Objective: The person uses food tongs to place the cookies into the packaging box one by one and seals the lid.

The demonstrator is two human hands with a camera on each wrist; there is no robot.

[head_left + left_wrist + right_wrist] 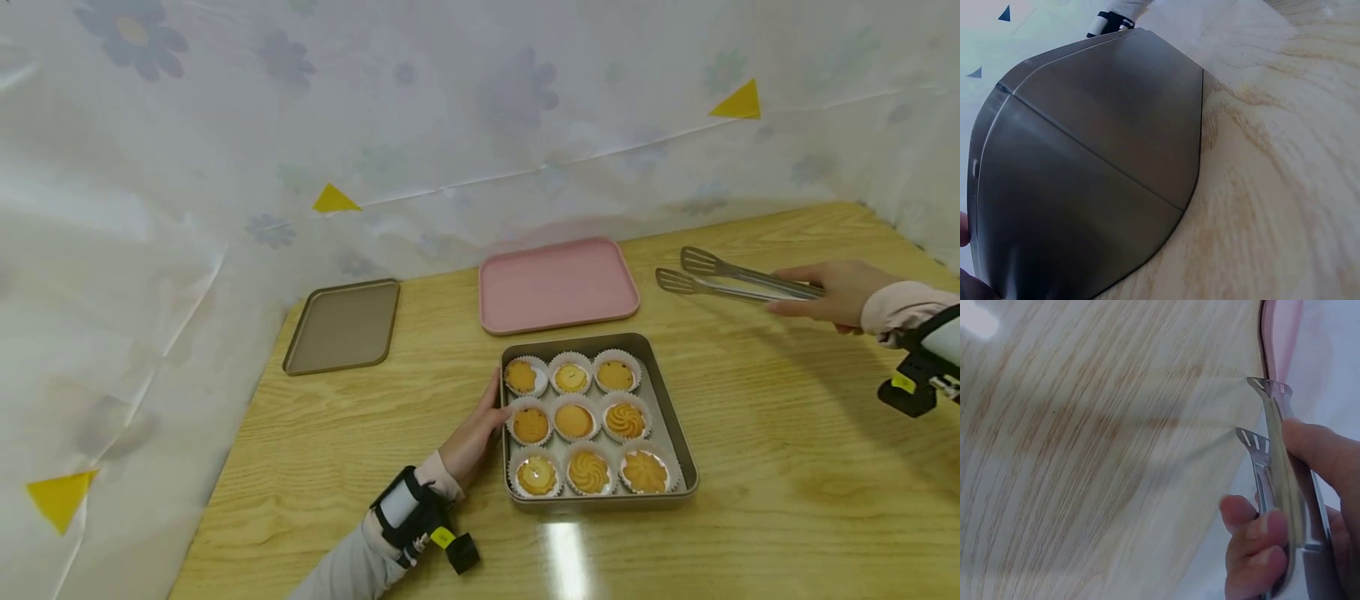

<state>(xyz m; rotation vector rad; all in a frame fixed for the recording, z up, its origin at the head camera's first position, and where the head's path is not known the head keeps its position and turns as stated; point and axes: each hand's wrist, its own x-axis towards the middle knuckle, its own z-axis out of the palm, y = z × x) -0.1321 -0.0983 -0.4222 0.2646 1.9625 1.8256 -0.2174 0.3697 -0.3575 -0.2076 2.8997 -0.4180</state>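
Note:
A deep metal baking pan [678,433] stands on the table, with rows of cookies in white paper cups [573,421] inside. My left hand [472,433] holds the pan by its left side, thumb over the rim. The left wrist view shows the pan's outer wall [1091,144], with fingertips [975,289] at the lower left edge. To the right, my right hand [847,292] grips a pair of metal tongs [750,279] near the handle end. Their slotted heads are spread apart and hold nothing. In the right wrist view, thumb and curled fingers wrap the tongs [1282,481].
Behind the pan lies a pink tray [558,287], in line with the tongs' heads. A flat brown-gold tray [345,327] is at the back left of the wooden table [337,450]. A flowered plastic curtain [450,100] hangs behind and along the left side.

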